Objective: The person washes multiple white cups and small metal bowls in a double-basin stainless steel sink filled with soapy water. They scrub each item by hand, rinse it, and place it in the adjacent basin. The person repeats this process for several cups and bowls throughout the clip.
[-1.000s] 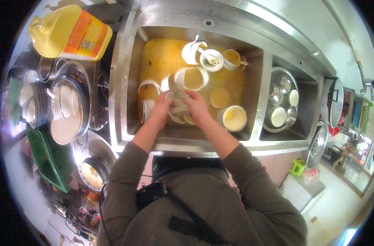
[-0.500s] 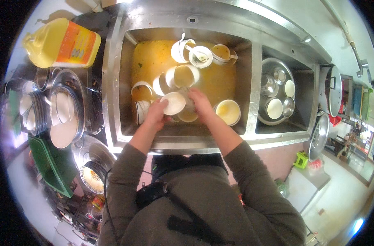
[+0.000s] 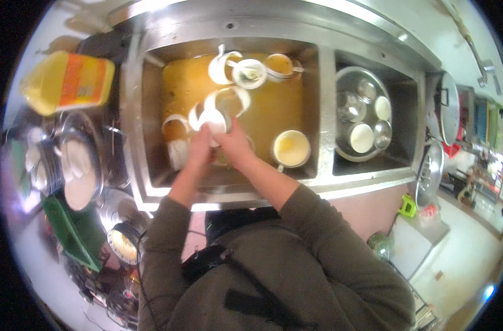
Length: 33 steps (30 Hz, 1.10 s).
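Head view looks straight down on a steel sink (image 3: 152, 165) filled with murky yellow water, where both hands meet over one small white bowl (image 3: 213, 120). Left hand (image 3: 199, 148) and right hand (image 3: 235, 146) have their fingers curled around the bowl's near side, pinching it between them just above the water. Just beyond the grip floats a larger white bowl (image 3: 229, 102), and farther off a cluster of white cups (image 3: 249, 71) sits at the far wall. To the right of the grip lies a white cup holding yellow liquid (image 3: 290, 148). Well to the right, a metal basin (image 3: 362, 121) holds small dishes. Far left stands a yellow jug (image 3: 64, 83).
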### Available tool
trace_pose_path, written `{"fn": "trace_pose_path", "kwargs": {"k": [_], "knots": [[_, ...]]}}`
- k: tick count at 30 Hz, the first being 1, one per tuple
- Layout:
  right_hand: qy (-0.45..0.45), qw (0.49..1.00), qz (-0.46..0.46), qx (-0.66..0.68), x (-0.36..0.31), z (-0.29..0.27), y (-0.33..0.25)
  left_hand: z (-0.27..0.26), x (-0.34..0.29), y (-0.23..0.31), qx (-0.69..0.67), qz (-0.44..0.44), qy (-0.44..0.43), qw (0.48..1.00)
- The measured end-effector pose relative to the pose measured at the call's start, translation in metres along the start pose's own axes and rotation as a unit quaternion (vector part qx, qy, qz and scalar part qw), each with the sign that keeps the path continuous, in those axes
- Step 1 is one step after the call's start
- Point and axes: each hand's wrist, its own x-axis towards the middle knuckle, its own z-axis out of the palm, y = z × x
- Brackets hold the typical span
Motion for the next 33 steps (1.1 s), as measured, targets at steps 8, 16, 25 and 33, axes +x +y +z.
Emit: {"fn": "trace_pose_path", "kwargs": {"k": [8,16,25,33], "knots": [[0.038,0.995,0.002,0.091,-0.014,0.000,-0.019,-0.002,0.015,0.014,0.244,0.253,0.112,0.930],[-0.195,0.964,-0.065,-0.169,0.021,-0.029,-0.011,0.001,-0.008,0.015,0.213,0.214,0.057,0.952],[-0.035,0.963,-0.046,-0.262,0.004,-0.064,-0.060,0.064,0.003,0.031,0.001,0.129,-0.026,0.991],[0.463,0.792,-0.092,-0.387,-0.022,-0.357,-0.110,0.173,0.101,-0.003,0.572,0.497,-0.058,0.650]]}}
